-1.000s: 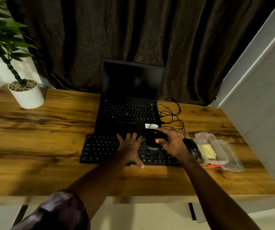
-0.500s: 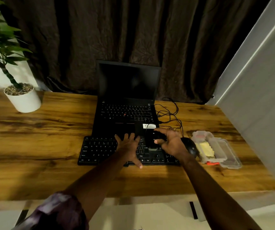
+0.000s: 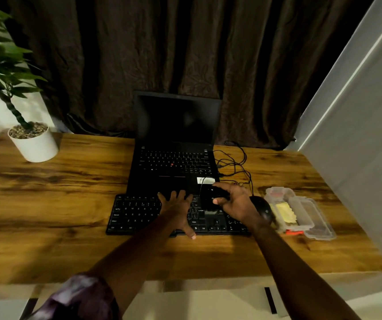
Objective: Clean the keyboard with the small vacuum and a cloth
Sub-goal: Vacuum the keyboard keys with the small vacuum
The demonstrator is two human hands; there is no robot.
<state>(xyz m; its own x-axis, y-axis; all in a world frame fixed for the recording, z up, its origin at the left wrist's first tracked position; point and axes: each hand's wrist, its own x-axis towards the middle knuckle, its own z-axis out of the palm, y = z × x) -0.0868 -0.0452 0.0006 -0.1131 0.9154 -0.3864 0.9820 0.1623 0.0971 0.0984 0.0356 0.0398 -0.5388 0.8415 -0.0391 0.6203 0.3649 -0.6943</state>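
A black keyboard (image 3: 137, 214) lies on the wooden desk (image 3: 54, 204) in front of an open laptop (image 3: 176, 144). My left hand (image 3: 177, 210) rests flat on the keyboard's middle with fingers spread. My right hand (image 3: 237, 204) grips a small black vacuum (image 3: 209, 198) and holds it over the right part of the keyboard, nozzle down on the keys. A thin cable runs from the vacuum toward the laptop's right side. No cloth shows plainly.
A black mouse (image 3: 262, 210) sits just right of the keyboard. A clear plastic box (image 3: 300, 213) with a yellow item lies farther right. Tangled black cables (image 3: 233, 162) lie beside the laptop. A potted plant (image 3: 33, 142) stands at the back left. A dark curtain hangs behind.
The view has shifted slightly, moving the desk down and left in frame. Both hands stay in nearly the same place on the keyboard, the right one still gripping the vacuum.
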